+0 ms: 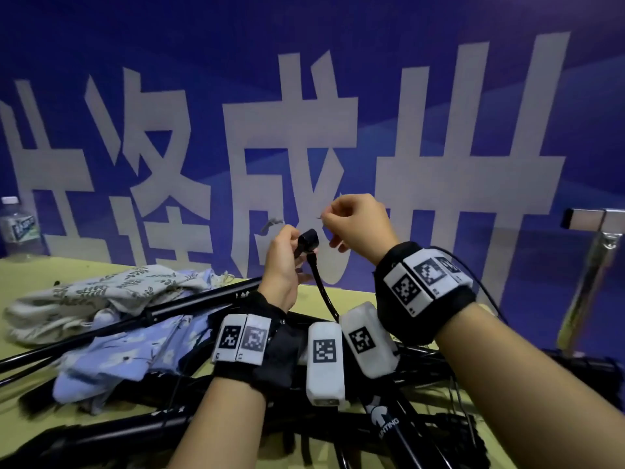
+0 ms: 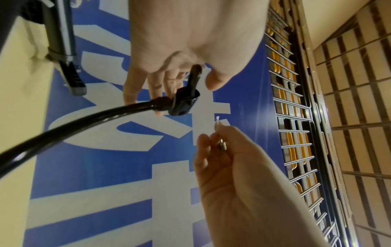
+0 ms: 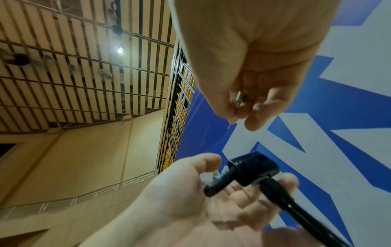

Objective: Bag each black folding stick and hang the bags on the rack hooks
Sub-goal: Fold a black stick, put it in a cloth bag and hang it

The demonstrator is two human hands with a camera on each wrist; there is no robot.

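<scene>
Above the yellow tabletop [image 1: 40, 275], the left grip [image 1: 282, 265] curls around a black folding stick's clamp end [image 1: 308, 239]. Just beside it, the right grip [image 1: 358, 225] pinches a small metal pin [image 2: 221, 142]. Fabric bags [image 1: 111, 319] lie left of the stick.

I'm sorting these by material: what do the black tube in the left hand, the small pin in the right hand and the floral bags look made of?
Black tube: glossy, curving, likely rubber or plastic.
Small pin: shiny silver, probably metal.
Floral bags: matte, creased woven cloth.
</scene>
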